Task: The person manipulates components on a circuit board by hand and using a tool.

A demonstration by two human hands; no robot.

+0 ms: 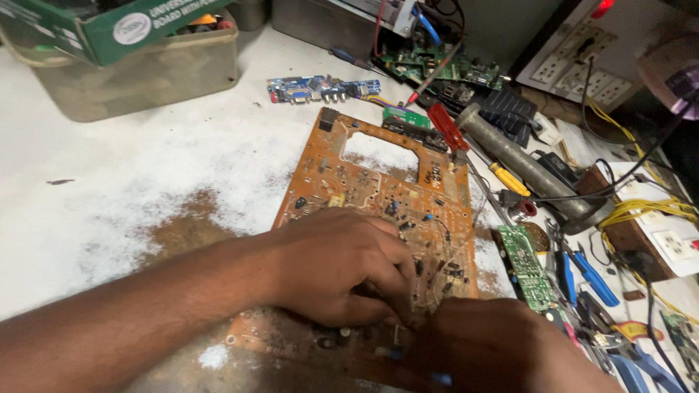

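Note:
A large orange-brown circuit board lies flat on the white worn bench, with a rectangular cut-out near its far end. My left hand rests on the board's near half, fingers curled down onto small parts. My right hand sits at the board's near right corner, fingertips meeting those of the left hand; something blue shows beneath it, too hidden to name. Whether either hand pinches a part is hidden.
A small green circuit board lies right of the big one, beside blue-handled pliers. A red-handled screwdriver, a yellow-handled one, a grey metal tube, a blue board, yellow wires and a grey tub surround it.

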